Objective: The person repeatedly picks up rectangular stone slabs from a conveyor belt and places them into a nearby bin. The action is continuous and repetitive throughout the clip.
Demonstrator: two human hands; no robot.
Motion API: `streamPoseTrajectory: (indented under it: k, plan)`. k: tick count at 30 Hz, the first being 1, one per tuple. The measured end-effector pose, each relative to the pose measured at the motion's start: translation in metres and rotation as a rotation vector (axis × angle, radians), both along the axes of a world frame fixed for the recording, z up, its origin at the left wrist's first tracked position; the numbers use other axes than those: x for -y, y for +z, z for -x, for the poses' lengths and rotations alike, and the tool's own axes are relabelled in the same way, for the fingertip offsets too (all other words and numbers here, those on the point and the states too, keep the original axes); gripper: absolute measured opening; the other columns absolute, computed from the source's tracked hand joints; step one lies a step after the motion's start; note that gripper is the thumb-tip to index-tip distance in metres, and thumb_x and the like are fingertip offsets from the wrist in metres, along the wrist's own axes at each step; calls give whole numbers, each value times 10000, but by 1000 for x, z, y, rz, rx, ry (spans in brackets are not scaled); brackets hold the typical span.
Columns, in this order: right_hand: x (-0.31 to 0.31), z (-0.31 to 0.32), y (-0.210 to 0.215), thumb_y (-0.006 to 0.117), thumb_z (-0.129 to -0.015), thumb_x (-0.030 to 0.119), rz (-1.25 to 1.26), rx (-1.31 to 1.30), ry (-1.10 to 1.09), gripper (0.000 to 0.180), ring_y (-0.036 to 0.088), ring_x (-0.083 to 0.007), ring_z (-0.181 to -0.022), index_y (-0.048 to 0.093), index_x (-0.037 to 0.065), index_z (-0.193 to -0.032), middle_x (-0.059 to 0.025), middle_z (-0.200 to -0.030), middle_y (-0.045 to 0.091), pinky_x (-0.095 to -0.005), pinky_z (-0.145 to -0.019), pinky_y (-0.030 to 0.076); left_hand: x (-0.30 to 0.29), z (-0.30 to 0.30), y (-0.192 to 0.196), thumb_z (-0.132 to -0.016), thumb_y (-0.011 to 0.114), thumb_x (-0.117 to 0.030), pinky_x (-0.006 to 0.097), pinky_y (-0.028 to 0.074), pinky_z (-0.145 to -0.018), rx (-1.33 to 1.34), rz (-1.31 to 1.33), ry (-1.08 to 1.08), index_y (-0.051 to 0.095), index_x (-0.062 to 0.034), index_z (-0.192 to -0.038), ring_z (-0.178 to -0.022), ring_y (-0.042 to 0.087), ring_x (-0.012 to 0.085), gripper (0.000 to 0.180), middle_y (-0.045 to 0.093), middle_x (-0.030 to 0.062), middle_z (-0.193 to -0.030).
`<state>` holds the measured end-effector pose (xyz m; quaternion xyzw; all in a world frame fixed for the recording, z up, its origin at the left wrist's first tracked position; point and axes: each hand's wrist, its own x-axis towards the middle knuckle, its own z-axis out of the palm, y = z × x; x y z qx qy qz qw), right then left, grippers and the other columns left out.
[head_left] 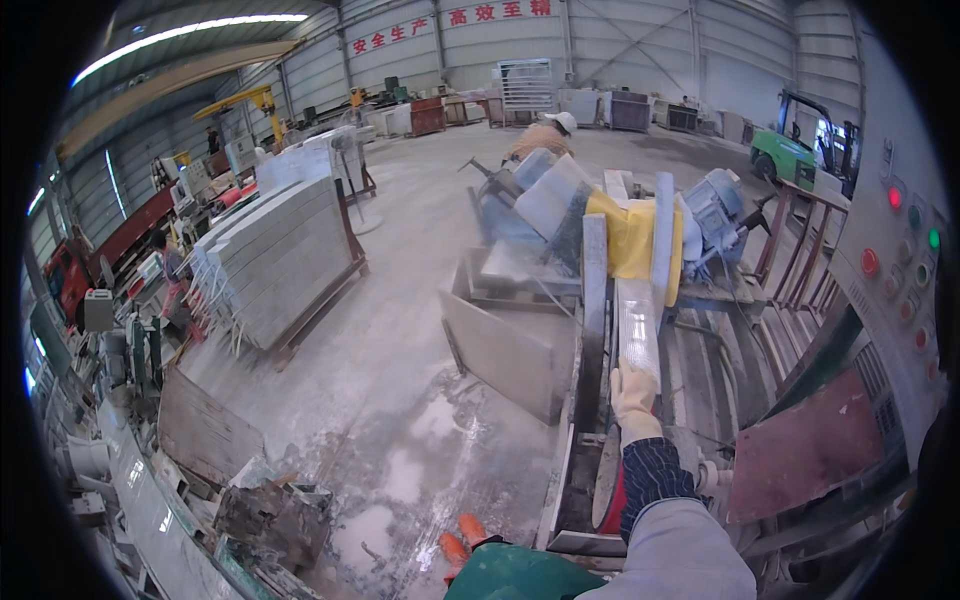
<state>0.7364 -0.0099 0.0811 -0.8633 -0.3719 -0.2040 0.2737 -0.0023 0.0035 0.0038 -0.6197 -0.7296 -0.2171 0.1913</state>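
Observation:
My right hand [635, 400], in a white glove with a dark checked cuff and grey sleeve, grips the near end of a long pale stone strip [638, 320]. The strip lies lengthwise on the bed of a stone saw machine [590, 300] and points away from me toward the yellow guard [630, 240] and the blue-grey motor [712, 210]. A dark upright rail runs along the strip's left side. My left hand is out of the picture. My green apron [510, 578] and an orange shoe [462, 535] show at the lower edge.
A control panel with red and green buttons [900, 250] stands at my right. Stacked grey stone slabs [280, 250] lean on a rack to the left, with rubble [270, 510] nearer. The floor [400, 440] is wet. A person in a white helmet [545, 135] works behind the machine; a green forklift [790, 155] is parked far right.

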Motion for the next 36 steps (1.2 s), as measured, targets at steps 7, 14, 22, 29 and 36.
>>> streamPoseTrajectory:
  k: [7, 14, 22, 29, 36]
  plan:
    - [-1, -5, -14, 555, -892, 357, 26, 186, -126, 343, 577, -304, -1094, 686, 78, -1043, -115, -1091, 669, -432, -984, 407, -7, 24, -26, -839, 560, -474, 548, 315, -1065, -172, 334, 133, 532, -92, -1334, -1254, 465, 425, 625, 518, 246, -1357]
    - [-4, -25, 7, 531, -883, 311, 179, 25, -132, 332, 648, -355, -859, 719, 67, -761, -148, -865, 693, -455, -793, 504, 2, 39, -18, -933, 535, -382, 528, 356, -1054, -190, 459, -78, 632, -89, -1248, -1265, 463, 382, 441, 602, 195, -1279]
    - [2, -19, -12, 541, -895, 386, 208, 71, -172, 441, 457, -287, -1261, 602, 98, -1224, -106, -1298, 562, -504, -1129, 256, 7, 12, 19, -921, 562, -396, 511, 320, -1105, -72, 339, 4, 568, -72, -1323, -1284, 442, 416, 517, 534, 235, -1354]
    - [4, -16, -17, 511, -916, 403, 296, -26, -200, 515, 391, -265, -1353, 528, 144, -1361, -76, -1419, 496, -465, -1152, 235, 8, 19, 11, -904, 575, -425, 521, 322, -1103, -156, 405, 48, 553, -82, -1345, -1304, 430, 415, 559, 475, 242, -1417]
    - [10, -12, -19, 588, -878, 346, 191, 102, -125, 421, 491, -312, -1231, 609, 86, -1209, -121, -1237, 593, -452, -1065, 332, 9, 41, -25, -907, 583, -424, 535, 346, -1078, -287, 200, -22, 598, -99, -1287, -1265, 474, 415, 500, 509, 227, -1392]
